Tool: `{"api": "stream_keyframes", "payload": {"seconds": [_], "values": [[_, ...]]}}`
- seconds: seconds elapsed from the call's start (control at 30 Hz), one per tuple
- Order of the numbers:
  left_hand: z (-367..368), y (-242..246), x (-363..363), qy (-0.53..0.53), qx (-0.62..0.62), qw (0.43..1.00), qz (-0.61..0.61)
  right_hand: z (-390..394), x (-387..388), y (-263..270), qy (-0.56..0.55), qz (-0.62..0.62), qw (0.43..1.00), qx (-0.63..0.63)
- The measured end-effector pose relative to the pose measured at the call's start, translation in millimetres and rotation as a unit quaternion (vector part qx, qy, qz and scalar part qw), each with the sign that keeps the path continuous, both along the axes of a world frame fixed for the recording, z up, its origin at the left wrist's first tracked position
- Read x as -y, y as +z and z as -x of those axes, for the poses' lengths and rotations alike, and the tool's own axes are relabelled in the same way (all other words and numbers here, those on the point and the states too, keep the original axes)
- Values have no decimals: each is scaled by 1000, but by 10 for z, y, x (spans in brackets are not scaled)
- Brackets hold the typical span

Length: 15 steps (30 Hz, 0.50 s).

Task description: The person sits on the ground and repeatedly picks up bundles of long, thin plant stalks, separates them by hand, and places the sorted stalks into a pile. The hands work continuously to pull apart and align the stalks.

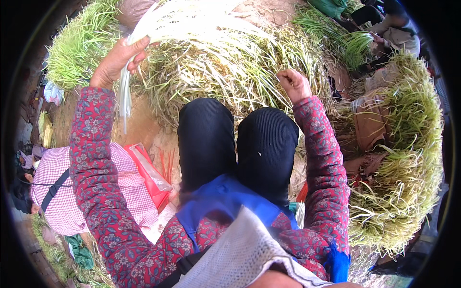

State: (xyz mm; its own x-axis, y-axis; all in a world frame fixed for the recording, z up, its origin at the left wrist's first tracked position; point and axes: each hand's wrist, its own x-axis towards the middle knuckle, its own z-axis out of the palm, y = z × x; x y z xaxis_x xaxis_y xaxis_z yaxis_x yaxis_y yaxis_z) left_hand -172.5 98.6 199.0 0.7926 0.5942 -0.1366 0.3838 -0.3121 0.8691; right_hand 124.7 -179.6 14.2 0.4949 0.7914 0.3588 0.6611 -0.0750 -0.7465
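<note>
My left hand [128, 57] is raised at the upper left, closed around a bundle of long pale stalks [124, 93]. Their white ends hang below my fist, and the leaves fan out to the right, washed out by bright light. Over the near pile of green and yellowing leafy stalks [216, 72], my right hand [293, 84] is held with its fingers curled in. Whether something thin is pinched in it cannot be told. Both of my knees, in dark trousers, lie below the pile.
More leafy stalks are heaped at the upper left [79, 50] and along the right [407, 194]. A person in a checked garment [54, 187] is close at my left, beside a red plastic bag [151, 180]. At the upper right another person [399, 36] holds a green bunch [356, 46].
</note>
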Motion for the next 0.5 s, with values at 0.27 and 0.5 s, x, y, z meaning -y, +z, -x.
{"api": "stream_keyframes", "payload": {"seconds": [0.27,0.5], "values": [[47,-179,184,14,4,1000,3,302,-244,701,20,-122,992,26],[72,-299,366,-8,-39,998,-55,482,-238,1238,21,-244,966,79]]}}
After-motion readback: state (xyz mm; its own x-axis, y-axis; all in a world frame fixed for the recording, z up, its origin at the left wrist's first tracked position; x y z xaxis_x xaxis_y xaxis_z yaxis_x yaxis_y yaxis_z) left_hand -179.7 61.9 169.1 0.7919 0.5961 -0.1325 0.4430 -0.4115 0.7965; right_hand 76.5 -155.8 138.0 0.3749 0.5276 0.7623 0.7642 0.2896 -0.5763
